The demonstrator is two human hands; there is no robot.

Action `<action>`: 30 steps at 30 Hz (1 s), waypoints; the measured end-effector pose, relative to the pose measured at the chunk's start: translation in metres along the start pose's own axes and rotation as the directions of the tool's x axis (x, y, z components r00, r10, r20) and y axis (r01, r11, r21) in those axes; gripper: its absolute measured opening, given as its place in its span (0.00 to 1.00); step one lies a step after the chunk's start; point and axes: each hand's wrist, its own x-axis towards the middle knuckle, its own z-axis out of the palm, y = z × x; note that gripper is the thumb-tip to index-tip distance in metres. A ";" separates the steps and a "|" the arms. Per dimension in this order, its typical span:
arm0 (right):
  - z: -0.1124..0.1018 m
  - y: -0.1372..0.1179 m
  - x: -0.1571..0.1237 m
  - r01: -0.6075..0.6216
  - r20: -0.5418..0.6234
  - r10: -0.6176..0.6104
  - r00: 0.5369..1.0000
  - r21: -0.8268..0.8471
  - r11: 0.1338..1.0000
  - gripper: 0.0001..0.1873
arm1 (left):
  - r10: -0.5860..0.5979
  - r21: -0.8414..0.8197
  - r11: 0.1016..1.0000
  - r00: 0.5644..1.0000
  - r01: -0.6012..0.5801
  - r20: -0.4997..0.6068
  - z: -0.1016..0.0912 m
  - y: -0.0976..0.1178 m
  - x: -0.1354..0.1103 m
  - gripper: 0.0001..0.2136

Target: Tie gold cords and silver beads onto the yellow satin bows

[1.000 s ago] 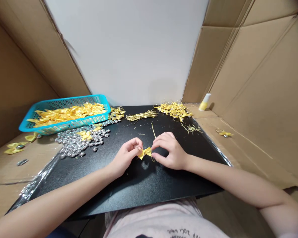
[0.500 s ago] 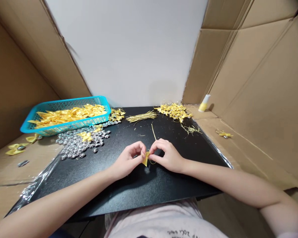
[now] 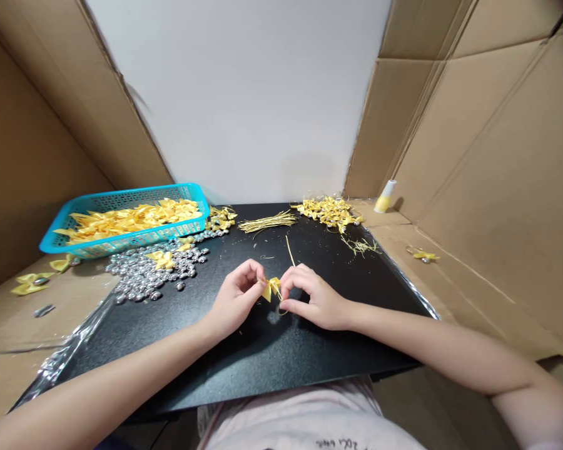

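Note:
A small yellow ribbon bow (image 3: 272, 289) is held just above the black tabletop, between my two hands. My left hand (image 3: 238, 292) pinches the bow's left side with thumb and fingertips. On the bow's right, my right hand (image 3: 311, 296) has its thumb and index finger closed on a thin gold cord (image 3: 282, 310), which curves in a loop below the bow. Beyond my right hand a straight gold strand (image 3: 289, 250) lies on the table. Whether a bead sits on the bow is hard to make out.
At left stands a turquoise basket (image 3: 122, 249) of yellow bows, with silver beads (image 3: 145, 281) spread before it. Farther back are a bundle of gold cords (image 3: 267, 222) and a pile of beaded bows (image 3: 328, 212). A cone-shaped spool (image 3: 385, 197) stands at right, near cord scraps (image 3: 361, 245).
My left hand has moved slightly up and left, and more of the bow now shows between the hands. The right fingers have shifted down onto the cord beside it.

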 end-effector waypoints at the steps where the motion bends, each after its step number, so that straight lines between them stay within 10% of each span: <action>1: -0.001 0.000 0.000 0.009 0.015 -0.009 1.000 0.009 1.000 0.06 | 0.009 0.005 1.000 1.000 -0.009 -0.023 0.000 0.000 0.000 0.07; 16: 0.001 0.002 -0.004 0.366 0.288 -0.324 0.901 -0.105 0.925 0.14 | 0.110 0.037 0.994 0.968 -0.104 -0.226 -0.006 -0.010 0.010 0.05; 21: 0.003 0.002 -0.002 0.165 -0.077 -0.174 0.982 -0.119 0.979 0.05 | 0.178 0.118 0.980 0.975 -0.162 -0.133 -0.005 -0.007 0.001 0.04; 30: 0.010 0.000 -0.003 0.019 -0.368 -0.097 0.925 -0.211 0.977 0.06 | 0.385 0.372 0.842 0.918 -0.391 0.094 -0.001 -0.003 -0.012 0.03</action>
